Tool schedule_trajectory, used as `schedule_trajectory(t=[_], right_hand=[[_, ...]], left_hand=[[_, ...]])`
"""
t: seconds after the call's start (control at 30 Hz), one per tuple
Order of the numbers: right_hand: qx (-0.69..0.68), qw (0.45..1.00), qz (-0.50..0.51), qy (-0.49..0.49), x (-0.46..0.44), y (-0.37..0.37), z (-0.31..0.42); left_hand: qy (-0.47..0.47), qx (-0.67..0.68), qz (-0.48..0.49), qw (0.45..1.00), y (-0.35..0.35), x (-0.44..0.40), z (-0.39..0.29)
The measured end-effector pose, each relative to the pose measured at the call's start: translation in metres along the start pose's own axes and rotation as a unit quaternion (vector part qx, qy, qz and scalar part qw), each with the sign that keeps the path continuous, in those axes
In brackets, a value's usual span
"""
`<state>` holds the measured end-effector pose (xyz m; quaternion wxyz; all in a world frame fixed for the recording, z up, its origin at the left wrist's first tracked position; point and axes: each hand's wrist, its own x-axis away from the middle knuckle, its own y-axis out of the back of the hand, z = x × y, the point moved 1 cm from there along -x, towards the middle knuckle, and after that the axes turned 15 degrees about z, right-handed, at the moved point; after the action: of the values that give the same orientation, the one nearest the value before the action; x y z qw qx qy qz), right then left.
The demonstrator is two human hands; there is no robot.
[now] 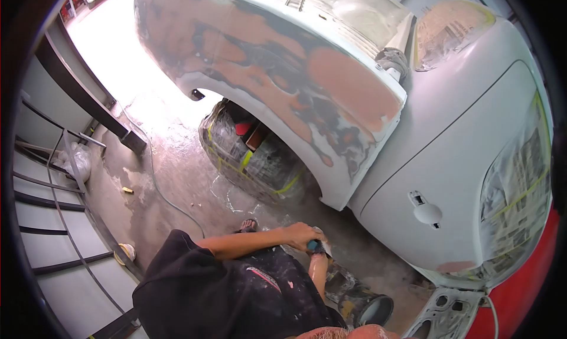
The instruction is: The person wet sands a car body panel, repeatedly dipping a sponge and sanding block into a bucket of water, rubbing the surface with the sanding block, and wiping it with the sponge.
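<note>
In front of my body, my left hand [302,235] curls over a small teal and dark object [314,244] with a pale flat edge. Its exact kind is too small to tell. My right forearm comes up from below, and my right hand [319,248] meets the left at this object; its fingers are mostly hidden. Ahead stands a car's front fender [266,67], patched in grey and orange-pink. Below its arch, the wheel [254,153] is wrapped in plastic, with yellow-green tape. Neither hand touches the car.
At right is the pale grey door [455,162] with its handle [425,209]. A dark round container [375,310] stands low by my right arm. A hose [152,168] crosses the concrete floor. On the left are a dark post [82,91] and metal frames [65,206].
</note>
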<state>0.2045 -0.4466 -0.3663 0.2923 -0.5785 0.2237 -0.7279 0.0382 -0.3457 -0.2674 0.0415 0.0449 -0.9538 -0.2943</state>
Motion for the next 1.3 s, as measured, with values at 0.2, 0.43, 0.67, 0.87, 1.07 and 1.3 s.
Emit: schedule_trajectory(t=[0.2, 0.43, 0.67, 0.87, 1.07, 1.3], right_hand=[[0.021, 0.999, 0.007, 0.037, 0.01, 0.002, -0.014], [0.32, 0.924, -0.046, 0.204, 0.052, -0.011, -0.041], [0.569, 0.766, -0.007, 0.297, 0.102, -0.049, -0.044], [0.421, 0.849, 0.029, 0.318, 0.136, -0.042, -0.02], [0.127, 0.955, 0.176, 0.203, 0.165, 0.023, 0.007], [-0.084, 0.893, 0.419, 0.142, 0.23, 0.066, 0.028]], left_hand=[[0.036, 0.108, -0.124, 0.986, -0.006, 0.012, -0.002], [0.202, 0.244, -0.235, 0.919, -0.016, -0.001, 0.027], [0.212, 0.435, -0.179, 0.857, -0.022, -0.013, 0.028], [0.131, 0.596, -0.063, 0.79, 0.007, -0.018, -0.024], [0.045, 0.549, 0.103, 0.828, 0.02, -0.04, -0.086], [0.067, 0.427, 0.078, 0.898, -0.043, -0.086, -0.135]])
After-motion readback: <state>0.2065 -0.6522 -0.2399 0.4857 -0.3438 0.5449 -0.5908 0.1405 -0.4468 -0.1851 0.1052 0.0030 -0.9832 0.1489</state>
